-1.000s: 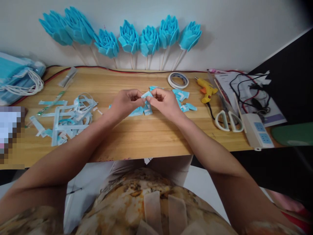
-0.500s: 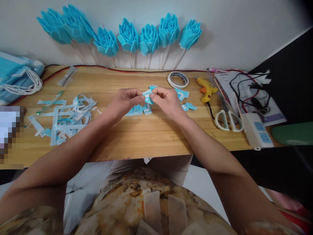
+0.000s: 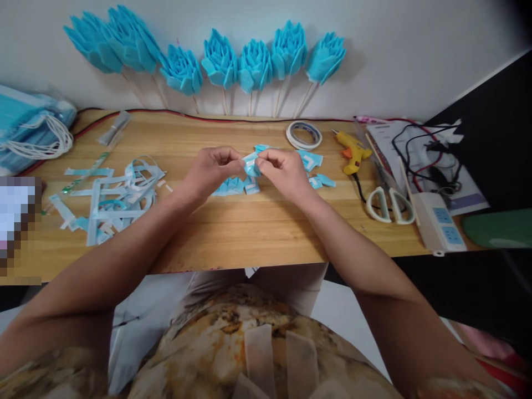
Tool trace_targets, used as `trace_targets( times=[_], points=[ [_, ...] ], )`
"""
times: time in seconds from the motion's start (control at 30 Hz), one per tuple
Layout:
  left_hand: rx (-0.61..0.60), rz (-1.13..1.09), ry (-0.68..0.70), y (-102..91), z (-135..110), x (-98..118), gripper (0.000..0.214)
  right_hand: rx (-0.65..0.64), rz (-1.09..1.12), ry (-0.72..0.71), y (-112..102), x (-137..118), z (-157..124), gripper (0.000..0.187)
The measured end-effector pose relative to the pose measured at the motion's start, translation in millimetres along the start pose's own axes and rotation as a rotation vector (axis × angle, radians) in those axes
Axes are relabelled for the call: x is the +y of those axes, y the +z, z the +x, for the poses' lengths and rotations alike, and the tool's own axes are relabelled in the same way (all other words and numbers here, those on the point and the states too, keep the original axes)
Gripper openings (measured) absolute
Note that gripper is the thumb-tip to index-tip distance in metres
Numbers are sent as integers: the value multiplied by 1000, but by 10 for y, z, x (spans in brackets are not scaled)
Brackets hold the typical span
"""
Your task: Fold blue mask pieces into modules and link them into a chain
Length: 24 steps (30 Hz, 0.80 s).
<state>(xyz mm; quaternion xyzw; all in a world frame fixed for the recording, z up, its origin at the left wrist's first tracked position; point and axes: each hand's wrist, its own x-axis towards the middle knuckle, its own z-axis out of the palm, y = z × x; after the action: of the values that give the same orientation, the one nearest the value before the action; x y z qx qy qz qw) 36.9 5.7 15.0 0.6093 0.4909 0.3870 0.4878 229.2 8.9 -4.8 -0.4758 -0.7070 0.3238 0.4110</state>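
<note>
Between my two hands, over the middle of the table, is a small blue fabric piece (image 3: 251, 166) with a white strip on it. My left hand (image 3: 218, 169) pinches its left side between thumb and fingers. On the right edge, my right hand (image 3: 283, 169) is closed in a similar pinch. More blue fabric pieces (image 3: 231, 187) lie on the table just beneath the hands. To the right of my right hand are other blue pieces with white strips (image 3: 310, 160). The fingertips partly cover the held piece.
Several blue fabric flowers (image 3: 255, 64) on sticks lean against the wall. A tape roll (image 3: 304, 135), a yellow glue gun (image 3: 352, 152), scissors (image 3: 389, 205) and a power strip (image 3: 441, 221) lie right. Left are cut scraps (image 3: 120, 202) and a bag of blue masks (image 3: 29, 124).
The held blue piece has turned slightly, and its lower part now looks flatter between the fingers. Both hands stay in nearly the same place.
</note>
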Motion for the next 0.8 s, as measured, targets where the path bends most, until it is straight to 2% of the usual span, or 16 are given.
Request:
trace_targets(
  times=[0.2,0.27,0.4,0.6,0.8],
  points=[
    [130,21,34,-1,21,-48,11,198,-107,-190,1,2,-25,9],
    [131,27,73,4,23,-72,12,166,-181,-226,6,-36,-49,9],
    [99,49,133,10,17,-108,14,55,-252,-211,20,-71,-72,13],
    [48,125,198,0,9,-123,15,44,-258,-193,21,-45,-67,11],
    [46,178,242,-1,15,-115,12,36,-245,-186,31,-38,-60,14]
  ],
)
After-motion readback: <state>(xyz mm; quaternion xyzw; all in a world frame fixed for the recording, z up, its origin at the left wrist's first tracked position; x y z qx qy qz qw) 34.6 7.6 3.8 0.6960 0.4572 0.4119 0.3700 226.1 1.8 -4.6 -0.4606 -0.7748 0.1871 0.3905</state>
